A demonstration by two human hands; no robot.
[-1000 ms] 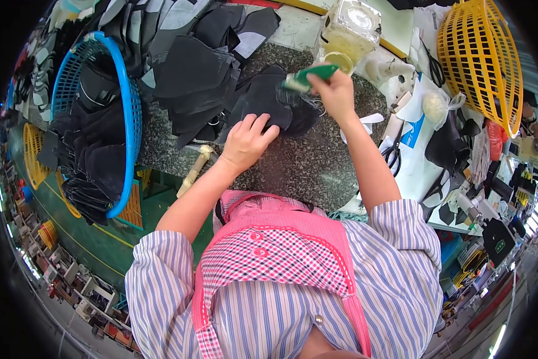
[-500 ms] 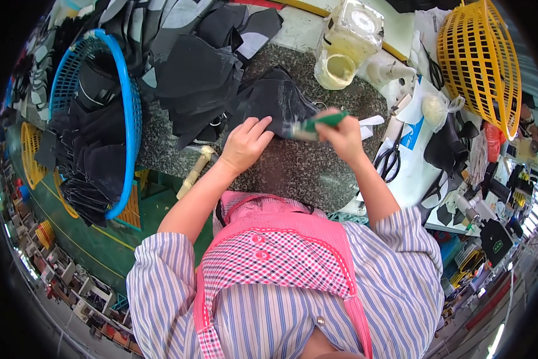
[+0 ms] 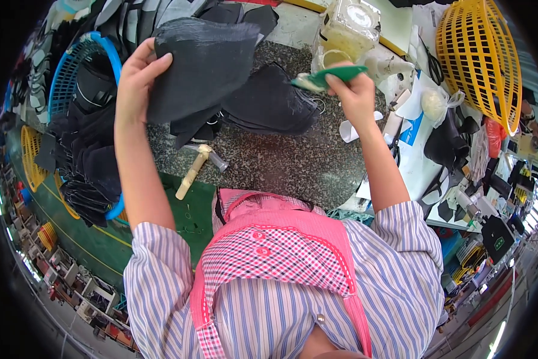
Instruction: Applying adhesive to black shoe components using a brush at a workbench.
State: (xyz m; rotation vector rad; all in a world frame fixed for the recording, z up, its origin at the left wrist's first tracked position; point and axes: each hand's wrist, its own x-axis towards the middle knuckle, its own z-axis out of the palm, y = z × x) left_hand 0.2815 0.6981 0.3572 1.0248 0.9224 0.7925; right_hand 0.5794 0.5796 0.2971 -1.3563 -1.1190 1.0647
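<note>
Dark grey fabric fills the person's left hand (image 3: 138, 75): the fingers pinch the edge of a stiff, curved fabric piece (image 3: 206, 63) and hold it lifted, its bulk spreading away from the fingertips toward the middle of the speckled stone worktop (image 3: 269, 164). Just beyond the knuckles sits a blue basket (image 3: 71, 84) stacked with more dark pieces. The right hand (image 3: 355, 96) is closed around the handle of a green brush (image 3: 329, 76), whose pale tip juts out past the thumb side toward the lifted piece. Close behind those fingers stands a translucent glue container (image 3: 346, 30), and beyond it a yellow basket (image 3: 478, 60). Between the two hands, below the brush tip, another black fabric piece (image 3: 272, 102) lies flat on the worktop. Nearer the body, under the left forearm, a small hammer (image 3: 197, 167) with a pale wooden handle rests at the edge of a green mat (image 3: 179, 221).
</note>
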